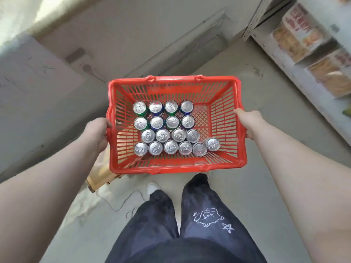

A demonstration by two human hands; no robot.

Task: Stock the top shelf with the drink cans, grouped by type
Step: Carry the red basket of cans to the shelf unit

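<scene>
Between your two hands, you held a red slatted plastic basket (pixel 224 118) by its short ends, your left hand (pixel 96 132) and right hand (pixel 247 121) each with a closed grip on the rim. Inside it stood silver-topped drink cans (pixel 171 130) in rows, green and blue sides showing, no brand legible. Right of the basket, blurred shelves (pixel 303 54) carried packaged goods with unreadable red lettering.
</scene>
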